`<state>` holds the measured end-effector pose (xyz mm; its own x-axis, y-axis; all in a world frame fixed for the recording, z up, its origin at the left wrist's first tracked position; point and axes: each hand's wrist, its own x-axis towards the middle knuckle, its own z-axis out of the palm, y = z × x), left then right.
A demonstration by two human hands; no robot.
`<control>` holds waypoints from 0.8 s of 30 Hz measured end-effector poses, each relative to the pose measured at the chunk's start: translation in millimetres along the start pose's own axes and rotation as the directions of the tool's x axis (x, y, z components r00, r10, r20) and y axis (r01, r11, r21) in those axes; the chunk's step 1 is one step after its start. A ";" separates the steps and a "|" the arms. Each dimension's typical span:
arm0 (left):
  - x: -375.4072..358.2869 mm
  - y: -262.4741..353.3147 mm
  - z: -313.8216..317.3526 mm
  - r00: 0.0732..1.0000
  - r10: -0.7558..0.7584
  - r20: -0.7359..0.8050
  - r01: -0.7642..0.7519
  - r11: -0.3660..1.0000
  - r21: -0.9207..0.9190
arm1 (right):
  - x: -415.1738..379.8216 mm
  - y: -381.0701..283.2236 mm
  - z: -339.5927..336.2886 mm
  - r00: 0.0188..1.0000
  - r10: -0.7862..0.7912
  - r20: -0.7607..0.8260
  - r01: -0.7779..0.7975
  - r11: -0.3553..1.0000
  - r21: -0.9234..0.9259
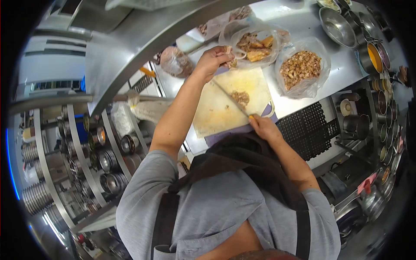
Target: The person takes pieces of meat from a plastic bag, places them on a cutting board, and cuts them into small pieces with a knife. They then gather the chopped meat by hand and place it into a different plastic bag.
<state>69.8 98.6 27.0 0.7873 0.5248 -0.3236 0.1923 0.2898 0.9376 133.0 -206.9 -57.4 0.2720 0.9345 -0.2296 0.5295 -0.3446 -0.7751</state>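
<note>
My right hand [265, 129] is closed round the yellow handle of a knife [232, 99], whose long blade lies across a pale cutting board [212, 113]. Small chopped meat pieces [241, 98] lie on the board beside the blade. Beyond the board's far left corner, my left hand [213, 63] is closed on a piece of meat [231, 63]. Just right of that hand, an open plastic bag [254, 47] holds larger brown and orange meat pieces. Another open plastic bag [300, 70], farther right, is full of diced meat.
A metal shelf edge [143, 47] curves over the left side. A tied bag of meat [176, 61] sits left of my left arm. Metal bowls [338, 28] and a pot of orange liquid [373, 57] stand at the right. Racks of dishes [110, 160] fill the left.
</note>
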 end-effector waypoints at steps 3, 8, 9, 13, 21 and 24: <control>-60.2 -29.7 5.2 0.994 -0.048 -0.100 0.037 0.994 -0.107 | -3.3 -25.2 -16.0 0.953 0.262 0.152 -0.284 0.947 0.150; -100.3 -140.2 -3.1 0.921 -0.001 -0.390 0.161 0.911 0.379 | -7.0 -29.6 -10.8 0.935 0.304 0.183 -0.351 0.873 0.340; -108.4 -142.7 -2.1 0.921 0.056 -0.386 0.128 0.892 0.435 | -7.1 -29.3 -9.0 0.934 0.313 0.173 -0.355 0.870 0.342; -127.6 -142.0 -4.9 0.932 0.176 -0.318 0.103 0.712 0.694 | -5.8 -30.4 -6.4 0.926 0.338 0.170 -0.375 0.882 0.285; -132.4 -127.0 3.9 0.874 0.478 0.088 -0.289 0.365 0.885 | -7.0 -46.3 -7.9 0.940 0.320 0.117 -0.334 0.934 0.128; -132.5 -134.7 20.6 0.879 0.461 0.120 -0.273 0.280 0.920 | -4.6 -38.8 -0.8 0.966 0.254 0.055 -0.256 0.967 0.018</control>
<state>-48.3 -26.4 -53.8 0.8512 0.4988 0.1633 0.3781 -0.7985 0.4684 111.8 -197.9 -25.7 0.3530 0.8196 -0.4513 0.4278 -0.5704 -0.7012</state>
